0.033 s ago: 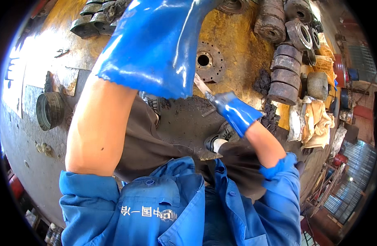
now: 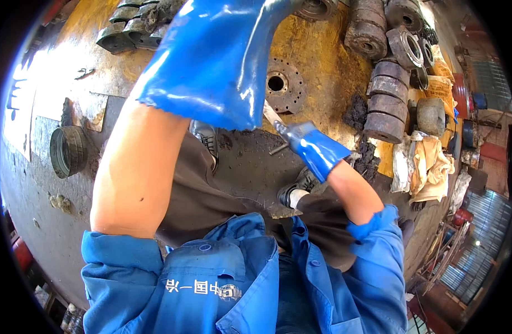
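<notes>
My left hand, in a long glossy blue glove [image 2: 217, 67], reaches up across the view. Its fingers run out of sight at the top edge, so what they do is hidden. In a shorter blue glove with dark, grimy fingers, my right hand [image 2: 311, 146] is closed around a narrow scraper-like tool [image 2: 271, 113]. The tool's pale flat end points up and left, partly behind the left glove's cuff. A short dark rod end juts out below the right fingers. Just beyond lies a round metal flange [image 2: 292, 92] with a central hole and a ring of small holes, on the yellowish surface.
Stacked metal rollers [image 2: 385, 126] and ring-shaped parts [image 2: 405, 49] stand on the right, near crumpled cloths [image 2: 431, 170]. Dark greasy clumps [image 2: 356, 108] lie beside them. Half-round metal shells [image 2: 115, 38] sit at upper left; a metal ring [image 2: 67, 151] stands further left. My shoes are below.
My left forearm and glove have shifted slightly right and up. The right hand has moved slightly left, keeping its hold on the scraper-like tool.
</notes>
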A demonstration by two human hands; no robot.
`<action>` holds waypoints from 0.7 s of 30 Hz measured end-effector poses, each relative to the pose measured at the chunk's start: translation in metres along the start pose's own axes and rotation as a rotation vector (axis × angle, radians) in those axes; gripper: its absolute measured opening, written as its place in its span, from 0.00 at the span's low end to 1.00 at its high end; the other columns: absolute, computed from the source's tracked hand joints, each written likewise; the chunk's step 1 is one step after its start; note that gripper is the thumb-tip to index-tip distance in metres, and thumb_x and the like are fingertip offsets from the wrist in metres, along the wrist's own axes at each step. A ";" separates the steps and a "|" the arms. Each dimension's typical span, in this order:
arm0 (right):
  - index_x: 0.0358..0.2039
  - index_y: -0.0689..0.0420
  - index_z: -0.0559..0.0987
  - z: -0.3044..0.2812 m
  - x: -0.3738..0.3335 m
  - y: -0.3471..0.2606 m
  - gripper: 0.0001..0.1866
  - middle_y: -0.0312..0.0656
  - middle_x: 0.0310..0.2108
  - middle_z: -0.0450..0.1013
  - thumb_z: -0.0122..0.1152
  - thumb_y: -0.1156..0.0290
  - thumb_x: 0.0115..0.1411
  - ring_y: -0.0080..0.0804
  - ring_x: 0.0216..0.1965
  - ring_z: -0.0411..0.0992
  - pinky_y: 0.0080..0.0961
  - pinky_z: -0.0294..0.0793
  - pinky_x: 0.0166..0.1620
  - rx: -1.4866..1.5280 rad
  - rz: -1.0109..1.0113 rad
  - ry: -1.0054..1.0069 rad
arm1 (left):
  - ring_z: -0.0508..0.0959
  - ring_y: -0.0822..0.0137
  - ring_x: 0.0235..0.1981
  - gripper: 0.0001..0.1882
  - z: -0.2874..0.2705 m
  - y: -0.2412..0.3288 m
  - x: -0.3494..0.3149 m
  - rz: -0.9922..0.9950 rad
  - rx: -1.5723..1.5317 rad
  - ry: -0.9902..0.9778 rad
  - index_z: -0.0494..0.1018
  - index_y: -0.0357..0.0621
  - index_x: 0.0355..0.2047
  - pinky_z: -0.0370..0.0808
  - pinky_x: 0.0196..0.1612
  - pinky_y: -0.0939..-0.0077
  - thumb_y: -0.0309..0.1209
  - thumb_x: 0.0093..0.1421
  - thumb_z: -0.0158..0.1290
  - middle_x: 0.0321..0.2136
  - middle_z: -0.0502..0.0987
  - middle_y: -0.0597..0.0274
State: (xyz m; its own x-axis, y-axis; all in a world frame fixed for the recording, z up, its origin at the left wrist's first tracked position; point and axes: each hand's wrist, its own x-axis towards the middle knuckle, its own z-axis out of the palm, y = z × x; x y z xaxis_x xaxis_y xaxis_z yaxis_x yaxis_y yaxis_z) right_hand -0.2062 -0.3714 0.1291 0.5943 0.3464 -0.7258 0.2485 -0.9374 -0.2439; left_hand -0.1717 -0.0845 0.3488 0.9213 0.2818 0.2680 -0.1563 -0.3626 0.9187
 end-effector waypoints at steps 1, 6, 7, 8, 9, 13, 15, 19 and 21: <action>0.45 0.57 0.82 0.000 0.001 0.000 0.33 0.57 0.38 0.79 0.37 0.42 0.75 0.56 0.45 0.78 0.46 0.75 0.50 -0.021 -0.029 0.032 | 0.81 0.70 0.40 0.23 0.001 0.000 -0.001 -0.005 -0.006 -0.004 0.71 0.29 0.59 0.78 0.44 0.79 0.30 0.67 0.57 0.41 0.83 0.55; 0.42 0.59 0.81 -0.017 -0.028 -0.013 0.31 0.58 0.36 0.78 0.37 0.46 0.76 0.56 0.41 0.77 0.46 0.75 0.46 -0.134 -0.149 0.027 | 0.81 0.70 0.40 0.24 -0.002 -0.003 0.001 -0.029 -0.008 -0.001 0.71 0.29 0.60 0.77 0.44 0.80 0.30 0.67 0.57 0.41 0.83 0.56; 0.42 0.59 0.81 -0.014 -0.026 -0.012 0.30 0.58 0.36 0.78 0.37 0.46 0.76 0.56 0.40 0.77 0.46 0.75 0.45 -0.117 -0.118 0.017 | 0.81 0.70 0.40 0.24 0.000 -0.002 0.002 -0.023 -0.009 -0.005 0.71 0.29 0.60 0.77 0.44 0.80 0.30 0.67 0.57 0.41 0.83 0.56; 0.42 0.59 0.81 -0.010 -0.023 -0.013 0.30 0.59 0.35 0.78 0.37 0.47 0.76 0.57 0.40 0.77 0.46 0.75 0.45 -0.086 -0.092 0.009 | 0.81 0.70 0.40 0.24 0.000 0.000 0.003 -0.026 -0.010 -0.005 0.71 0.29 0.60 0.77 0.44 0.80 0.30 0.67 0.57 0.41 0.83 0.56; 0.41 0.59 0.80 -0.005 -0.018 -0.014 0.30 0.59 0.35 0.77 0.37 0.47 0.77 0.57 0.39 0.77 0.47 0.75 0.44 -0.028 -0.083 0.033 | 0.80 0.70 0.40 0.24 -0.001 0.003 0.004 -0.025 -0.019 -0.001 0.71 0.29 0.60 0.77 0.44 0.80 0.30 0.67 0.57 0.41 0.83 0.56; 0.39 0.60 0.80 -0.008 -0.001 -0.025 0.29 0.59 0.33 0.76 0.37 0.50 0.77 0.57 0.36 0.76 0.47 0.75 0.41 0.009 -0.237 0.166 | 0.80 0.71 0.40 0.24 -0.002 0.002 0.006 -0.033 -0.022 0.009 0.71 0.29 0.60 0.77 0.44 0.80 0.30 0.68 0.57 0.41 0.83 0.56; 0.39 0.61 0.80 -0.015 -0.007 -0.038 0.28 0.60 0.32 0.76 0.37 0.51 0.78 0.57 0.34 0.76 0.47 0.75 0.39 -0.008 -0.319 0.209 | 0.80 0.71 0.40 0.24 0.000 -0.002 0.010 -0.041 -0.032 0.009 0.71 0.29 0.60 0.77 0.44 0.80 0.30 0.68 0.57 0.41 0.83 0.57; 0.40 0.64 0.79 0.000 0.016 -0.043 0.23 0.59 0.33 0.76 0.39 0.60 0.78 0.55 0.35 0.77 0.45 0.77 0.40 0.212 -0.303 0.229 | 0.80 0.71 0.40 0.24 0.008 0.003 0.017 -0.056 -0.045 0.003 0.71 0.29 0.61 0.77 0.44 0.81 0.30 0.68 0.57 0.41 0.83 0.57; 0.41 0.62 0.81 -0.011 0.030 -0.048 0.19 0.58 0.34 0.79 0.43 0.64 0.75 0.52 0.36 0.80 0.44 0.79 0.40 0.106 -0.382 0.336 | 0.80 0.71 0.40 0.24 0.007 0.006 0.021 -0.058 -0.044 0.014 0.71 0.29 0.61 0.77 0.44 0.81 0.30 0.68 0.57 0.41 0.83 0.57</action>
State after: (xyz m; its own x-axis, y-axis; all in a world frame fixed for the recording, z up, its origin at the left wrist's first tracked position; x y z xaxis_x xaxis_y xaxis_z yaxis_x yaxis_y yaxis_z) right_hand -0.1918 -0.3156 0.1257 0.6934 0.6406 -0.3300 0.4274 -0.7343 -0.5273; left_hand -0.1508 -0.0865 0.3578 0.9241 0.3140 0.2178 -0.1185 -0.3064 0.9445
